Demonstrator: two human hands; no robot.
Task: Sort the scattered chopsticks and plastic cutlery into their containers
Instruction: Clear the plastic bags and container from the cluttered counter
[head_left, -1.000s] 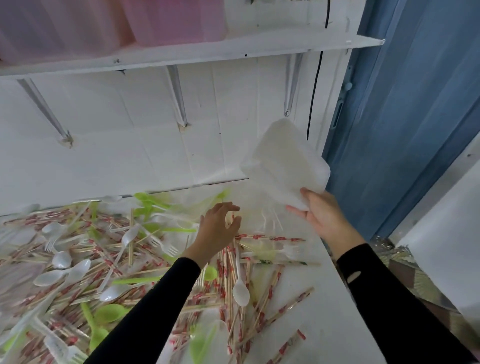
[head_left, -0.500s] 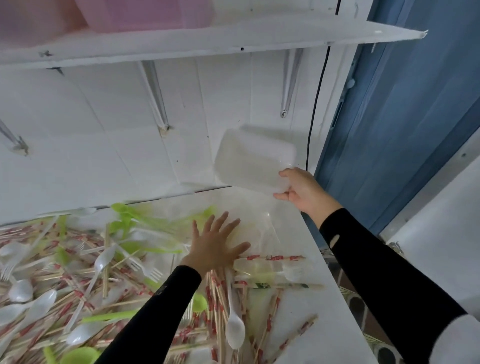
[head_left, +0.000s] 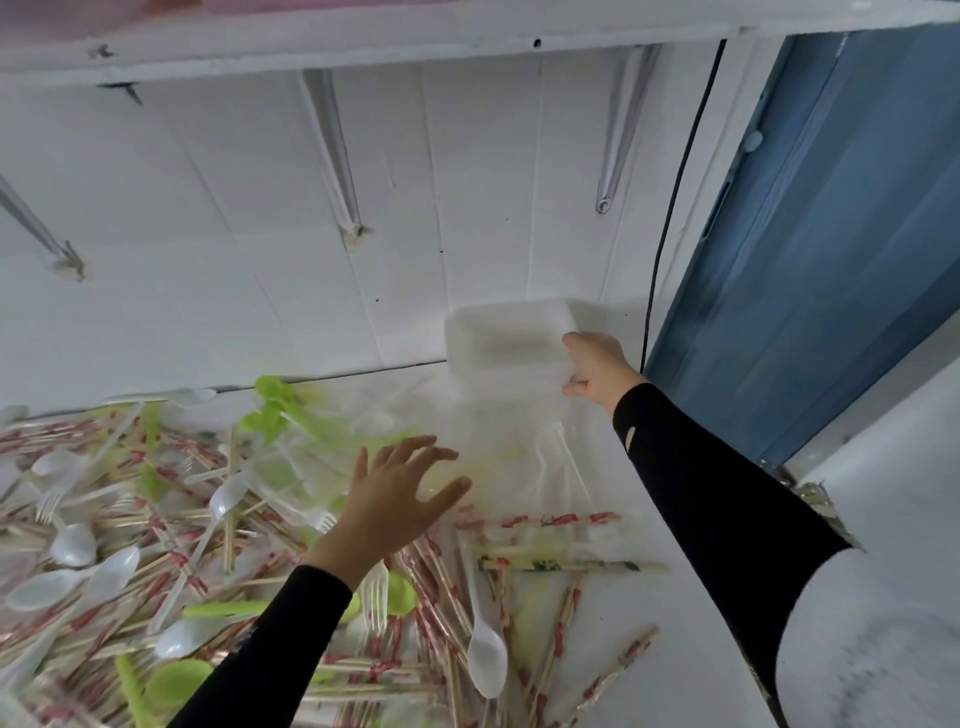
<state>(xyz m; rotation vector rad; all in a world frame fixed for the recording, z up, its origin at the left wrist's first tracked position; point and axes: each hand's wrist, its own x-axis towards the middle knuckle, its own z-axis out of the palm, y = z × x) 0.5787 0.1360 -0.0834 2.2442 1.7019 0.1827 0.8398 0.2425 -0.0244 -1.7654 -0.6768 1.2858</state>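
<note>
Head view: right hand (head_left: 597, 366), fingers curled round the right end of a translucent white rectangular plastic container (head_left: 506, 345), at the back of the white surface (head_left: 696, 613) by the wall. Left hand (head_left: 395, 499) hovers, fingers spread, above crumpled clear plastic sheet (head_left: 550, 457). Red-printed wrapped chopsticks (head_left: 545, 519), white plastic spoons (head_left: 487, 660) and green plastic spoons (head_left: 270, 389) lie tangled across the left and front. Black cable (head_left: 670, 208) runs down the wall beside a blue door (head_left: 831, 234).

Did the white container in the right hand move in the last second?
Yes. The white container in the right hand came down: before, it hung tilted above the table's back edge; now it is at that edge.
</note>
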